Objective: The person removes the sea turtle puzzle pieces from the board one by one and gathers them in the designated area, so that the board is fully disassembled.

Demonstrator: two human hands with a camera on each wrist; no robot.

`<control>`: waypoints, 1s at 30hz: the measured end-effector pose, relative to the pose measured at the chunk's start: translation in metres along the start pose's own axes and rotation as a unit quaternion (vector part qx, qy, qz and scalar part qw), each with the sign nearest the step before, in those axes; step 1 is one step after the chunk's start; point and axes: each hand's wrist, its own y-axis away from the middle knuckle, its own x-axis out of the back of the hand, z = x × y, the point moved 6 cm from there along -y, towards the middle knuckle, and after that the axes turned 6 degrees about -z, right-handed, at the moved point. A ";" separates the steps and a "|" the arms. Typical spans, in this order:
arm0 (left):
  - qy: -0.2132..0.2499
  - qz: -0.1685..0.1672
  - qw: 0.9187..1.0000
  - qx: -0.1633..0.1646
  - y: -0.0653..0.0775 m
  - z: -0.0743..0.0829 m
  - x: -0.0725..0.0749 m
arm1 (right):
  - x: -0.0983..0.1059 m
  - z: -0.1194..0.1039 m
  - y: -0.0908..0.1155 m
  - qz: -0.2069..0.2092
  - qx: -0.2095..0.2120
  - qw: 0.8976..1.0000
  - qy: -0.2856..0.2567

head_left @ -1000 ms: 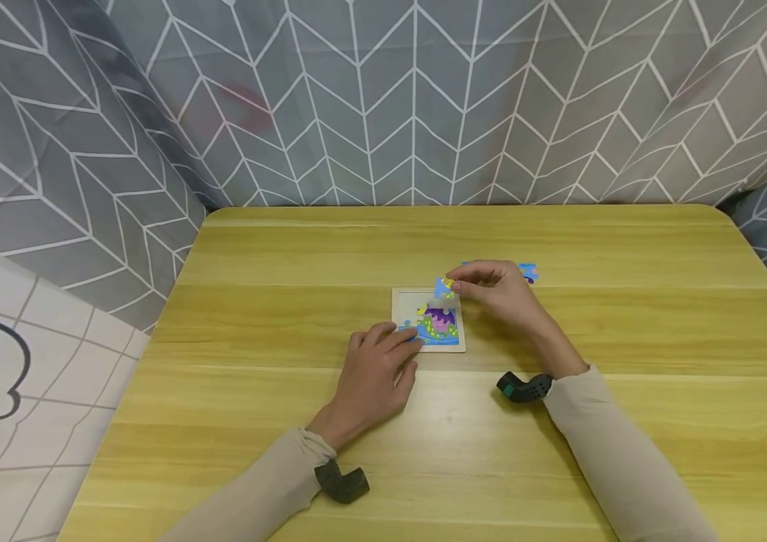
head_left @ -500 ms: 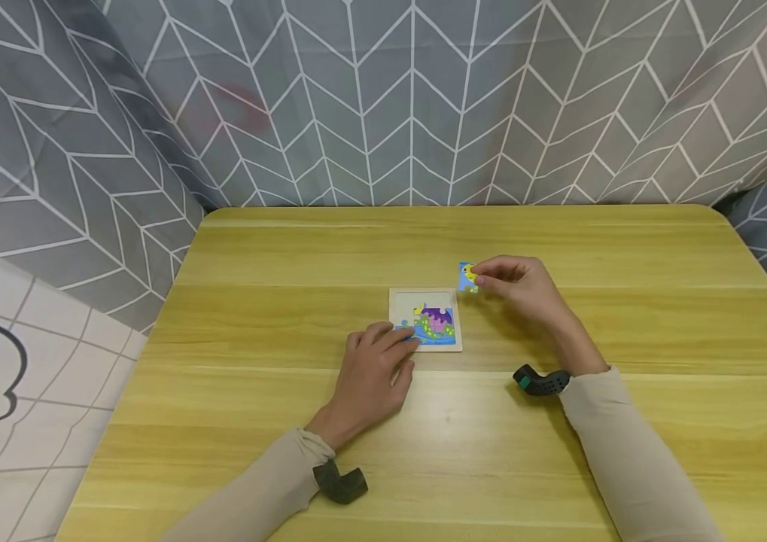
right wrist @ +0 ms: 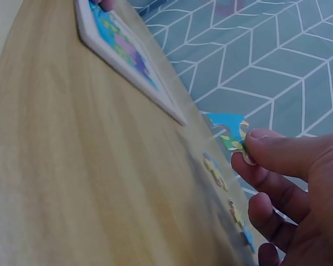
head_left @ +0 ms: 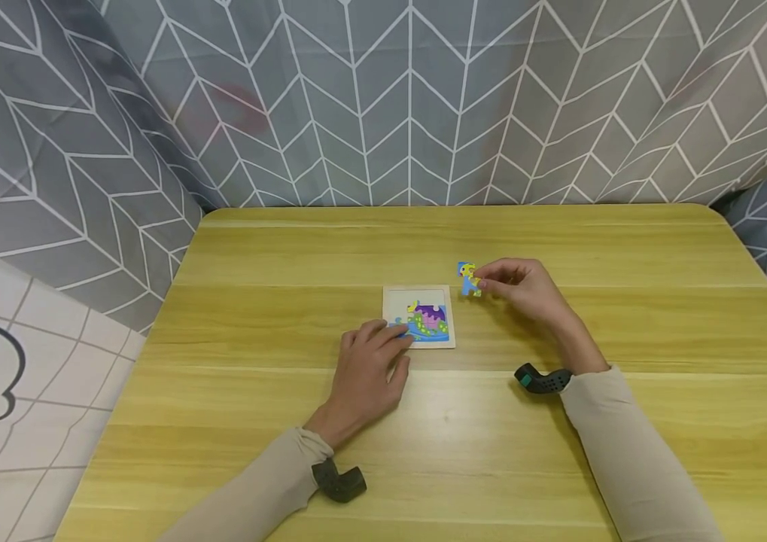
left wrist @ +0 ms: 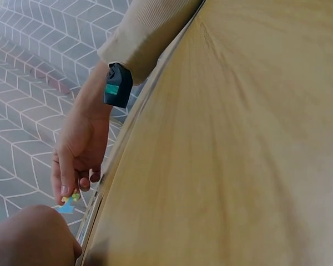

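Note:
My right hand point(head_left: 518, 290) pinches a jigsaw piece point(right wrist: 227, 123) between thumb and index finger, held above the table beyond the puzzle's right side. The piece is blue with yellow and green patches. Left of it lies the square puzzle tray point(head_left: 397, 297), partly filled with joined pieces point(head_left: 432, 320) in purple, pink, green and blue. My left hand point(head_left: 366, 376) rests at the tray's lower left, fingertips on the picture and fingers loosely extended. Close behind the held piece, a yellow and blue piece point(head_left: 466, 268) lies on the table, partly covered by my right hand.
Loose pieces point(right wrist: 238, 221) lie under my right hand in the right wrist view. The wooden table point(head_left: 254, 316) runs back to a grey patterned curtain point(head_left: 383, 105). Each wrist wears a dark band-mounted device point(head_left: 542, 379).
My right hand has drawn the piece away from the tray, to the right, and now holds it beside another loose piece. My left hand has stayed on the tray, which sits slightly further left.

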 end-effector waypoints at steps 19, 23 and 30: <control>0.003 0.015 1.000 0.021 0.000 -0.003 0.002 | -0.015 -0.001 -0.002 -0.015 0.007 0.998 0.055; 0.003 0.010 1.000 0.023 0.000 -0.004 0.002 | -0.016 -0.001 -0.002 -0.010 0.008 0.998 0.066; 0.008 0.003 1.000 0.025 0.000 -0.004 0.001 | -0.018 -0.001 -0.003 -0.002 0.021 0.996 0.083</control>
